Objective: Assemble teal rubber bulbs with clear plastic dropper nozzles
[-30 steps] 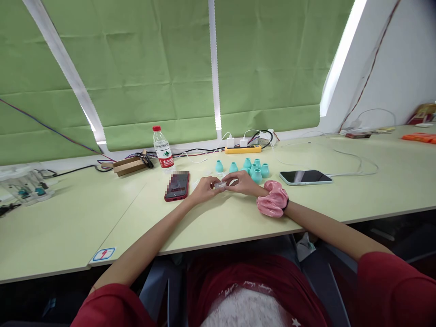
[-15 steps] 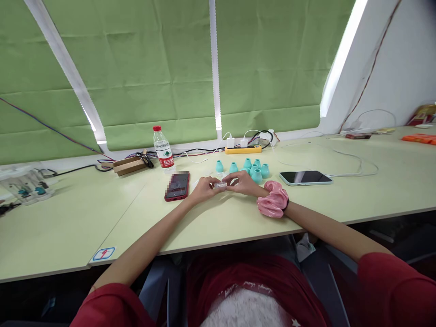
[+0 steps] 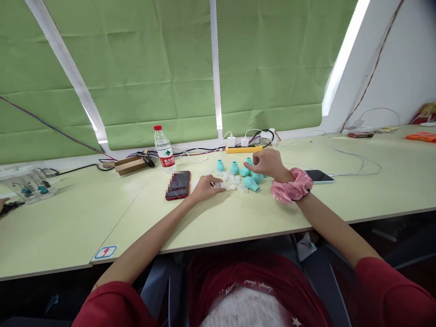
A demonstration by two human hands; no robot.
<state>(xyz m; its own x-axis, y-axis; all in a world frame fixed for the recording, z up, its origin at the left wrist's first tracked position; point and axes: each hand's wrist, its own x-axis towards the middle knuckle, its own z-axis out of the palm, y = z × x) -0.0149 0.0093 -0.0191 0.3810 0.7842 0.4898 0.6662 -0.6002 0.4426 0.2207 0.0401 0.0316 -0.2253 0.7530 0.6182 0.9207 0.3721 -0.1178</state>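
My left hand [image 3: 206,188] rests on the table, thumb and fingertips pinching a small clear plastic piece [image 3: 220,185]. Several more clear pieces [image 3: 233,179] lie just right of those fingertips. My right hand [image 3: 269,162], with a pink scrunchie [image 3: 292,186] at its wrist, is over the right side of a group of small teal bulb-shaped pieces [image 3: 234,168]. Its thumb and bent index finger are apart near the bulbs, and I see nothing held between them. One teal bulb [image 3: 251,183] lies tipped on its side below; others are partly hidden by the hand.
A red-cased phone [image 3: 178,185] lies left of my left hand; a light-cased phone [image 3: 320,176] is beyond the scrunchie. Behind stand a water bottle [image 3: 165,150], a yellow power strip [image 3: 244,149] with chargers, and a cardboard box [image 3: 131,165] among cables.
My right hand has left the clear piece and moved right and up over the teal bulbs. Some bulbs have shifted, one now lying on its side. The left hand stays nearly in place.
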